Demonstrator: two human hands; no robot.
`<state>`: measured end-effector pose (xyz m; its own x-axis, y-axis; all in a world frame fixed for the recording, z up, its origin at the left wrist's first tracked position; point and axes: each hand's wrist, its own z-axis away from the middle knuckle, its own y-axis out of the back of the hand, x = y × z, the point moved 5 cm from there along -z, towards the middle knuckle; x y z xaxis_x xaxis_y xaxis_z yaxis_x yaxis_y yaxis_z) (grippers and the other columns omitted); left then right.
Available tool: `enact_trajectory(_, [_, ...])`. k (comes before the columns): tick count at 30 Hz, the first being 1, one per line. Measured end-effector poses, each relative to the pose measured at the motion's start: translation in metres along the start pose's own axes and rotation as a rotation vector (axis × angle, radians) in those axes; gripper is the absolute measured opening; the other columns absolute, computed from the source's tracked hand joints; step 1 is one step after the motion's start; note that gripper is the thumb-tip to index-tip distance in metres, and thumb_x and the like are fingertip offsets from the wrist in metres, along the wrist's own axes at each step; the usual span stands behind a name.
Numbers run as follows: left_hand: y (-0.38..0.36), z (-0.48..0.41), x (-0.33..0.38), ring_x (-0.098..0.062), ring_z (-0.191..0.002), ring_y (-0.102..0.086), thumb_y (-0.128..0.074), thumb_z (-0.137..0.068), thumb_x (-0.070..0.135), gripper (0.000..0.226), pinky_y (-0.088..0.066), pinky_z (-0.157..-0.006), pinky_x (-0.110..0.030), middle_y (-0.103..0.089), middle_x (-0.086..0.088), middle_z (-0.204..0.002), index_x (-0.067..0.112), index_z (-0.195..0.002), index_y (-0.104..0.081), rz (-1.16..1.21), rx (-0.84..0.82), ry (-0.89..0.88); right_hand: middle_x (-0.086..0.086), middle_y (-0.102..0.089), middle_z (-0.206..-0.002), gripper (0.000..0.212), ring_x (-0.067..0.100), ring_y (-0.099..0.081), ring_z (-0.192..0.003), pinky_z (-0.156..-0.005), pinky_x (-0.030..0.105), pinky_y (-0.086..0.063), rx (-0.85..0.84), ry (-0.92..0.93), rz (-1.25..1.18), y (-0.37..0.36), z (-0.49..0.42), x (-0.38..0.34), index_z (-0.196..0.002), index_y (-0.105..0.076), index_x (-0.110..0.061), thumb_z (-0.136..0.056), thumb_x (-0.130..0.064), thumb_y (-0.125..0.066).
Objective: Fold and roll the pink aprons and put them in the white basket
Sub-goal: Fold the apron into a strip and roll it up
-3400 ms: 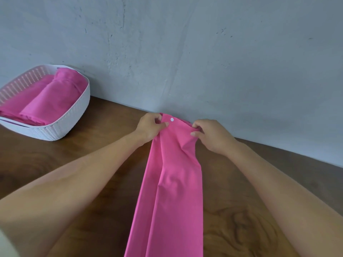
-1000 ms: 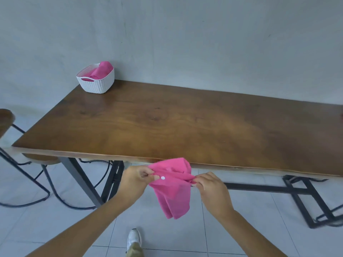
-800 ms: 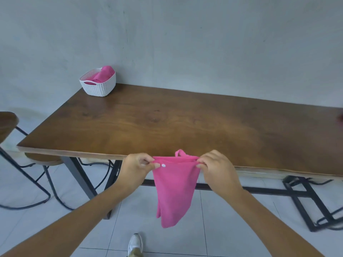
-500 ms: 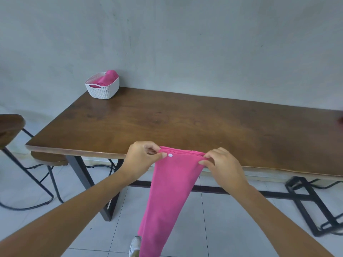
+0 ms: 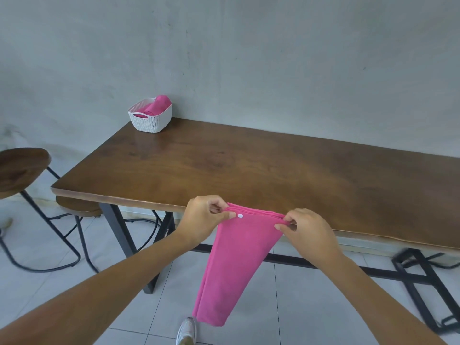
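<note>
Pink apron (image 5: 236, 265): folded into a long narrow strip, held up in the air at the near edge of the table (image 5: 249, 165). Its top edge is level with the table edge; the rest hangs straight down toward the tiled floor (image 5: 74, 295) and narrows toward the bottom end. A white snap (image 5: 240, 215) shows near the top left corner.

Left hand (image 5: 204, 217): thumb and curled fingers pinch the top left corner of the strip, just beside the snap.
Right hand (image 5: 308, 232): fingers curled, pinching the top right corner. The top edge is stretched taut between the two hands.

White basket (image 5: 151, 120): stands on the far left corner of the table, close to the grey wall (image 5: 273, 58), well apart from the hands. Rolled pink aprons (image 5: 155, 108) lie inside and stick up above the rim.

Table: dark wood top on a black metal frame (image 5: 122, 235).

Surroundings: a wooden-seated stool (image 5: 20, 168) with black legs stands left of the table; a second stool (image 5: 77, 206) is tucked under the left end. A white shoe (image 5: 186, 331) shows on the floor below the hanging apron.
</note>
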<state>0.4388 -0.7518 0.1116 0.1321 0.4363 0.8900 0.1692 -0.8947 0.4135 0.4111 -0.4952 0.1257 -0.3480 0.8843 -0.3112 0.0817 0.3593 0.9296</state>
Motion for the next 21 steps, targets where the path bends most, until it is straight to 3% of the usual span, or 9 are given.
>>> enact_trajectory(4, [-0.002, -0.005, -0.007, -0.010, -0.075, -0.071, -0.085, -0.081, 0.019, 0.015, -0.058, -0.076, -0.029, -0.074, 0.008, -0.077, 0.014, -0.074, -0.073, -0.028, 0.005, -0.011, -0.011, -0.063, -0.080, 0.022, 0.011, -0.057, -0.080, -0.071, 0.033, -0.049, 0.003, -0.025, -0.058, 0.000, -0.003, -0.002, -0.077, -0.065, -0.022, -0.088, -0.039, -0.075])
enact_trajectory(10, [0.008, -0.021, -0.022, -0.012, -0.078, -0.070, -0.080, -0.086, 0.014, 0.013, -0.058, -0.078, -0.030, -0.075, 0.007, -0.081, 0.014, -0.077, -0.070, -0.014, 0.067, 0.004, -0.014, -0.069, -0.072, 0.020, 0.001, -0.062, -0.074, -0.066, 0.021, -0.048, -0.142, -0.094, -0.338, -0.010, -0.008, -0.015, -0.068, -0.070, -0.028, -0.081, -0.038, -0.082])
enact_trajectory(14, [-0.002, -0.025, -0.021, -0.017, -0.080, -0.070, -0.081, -0.085, 0.016, 0.011, -0.059, -0.080, -0.035, -0.075, 0.005, -0.080, 0.014, -0.079, -0.072, 0.011, 0.003, -0.017, -0.011, -0.065, -0.066, 0.023, 0.008, -0.061, -0.066, -0.063, 0.032, -0.049, -0.026, -0.163, -0.201, -0.002, -0.026, 0.000, -0.069, -0.068, -0.025, -0.082, -0.038, -0.081])
enact_trajectory(21, [-0.017, -0.042, -0.039, -0.020, -0.078, -0.070, -0.090, -0.076, 0.020, 0.017, -0.059, -0.079, -0.044, -0.075, 0.003, -0.079, 0.014, -0.078, -0.074, 0.092, 0.011, 0.041, -0.010, -0.065, -0.071, 0.020, 0.006, -0.059, -0.069, -0.059, 0.022, -0.041, 0.005, -0.219, -0.204, -0.021, -0.039, 0.014, -0.072, -0.067, -0.022, -0.084, -0.031, -0.080])
